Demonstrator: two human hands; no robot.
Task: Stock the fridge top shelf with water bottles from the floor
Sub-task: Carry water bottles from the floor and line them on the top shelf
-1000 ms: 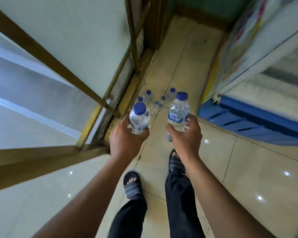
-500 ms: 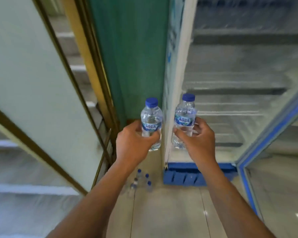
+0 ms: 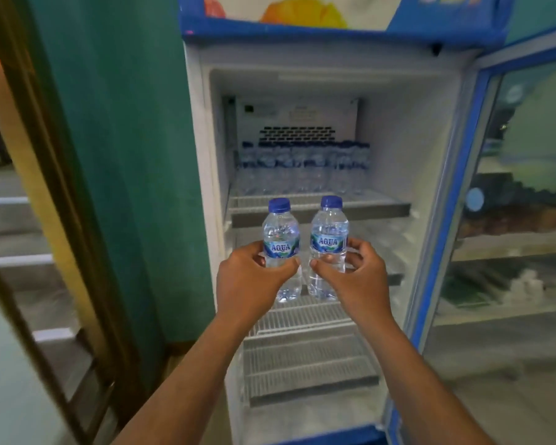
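Green wall stands left of the open fridge, its door swung to your right. On the top shelf a row of bottles already fills the back, so the front edge is free. You hold both new bottles upright at shelf front, probably to set them down together. Your left hand grips the left bottle, fingers curled around it; your right hand grips the right bottle. Both are small, clear, blue-capped, labelled AQUA.

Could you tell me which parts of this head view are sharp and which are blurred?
Head view: the two held bottles and both hands are sharp; the row of bottles on the top shelf is smeared; the door glass carries reflections.
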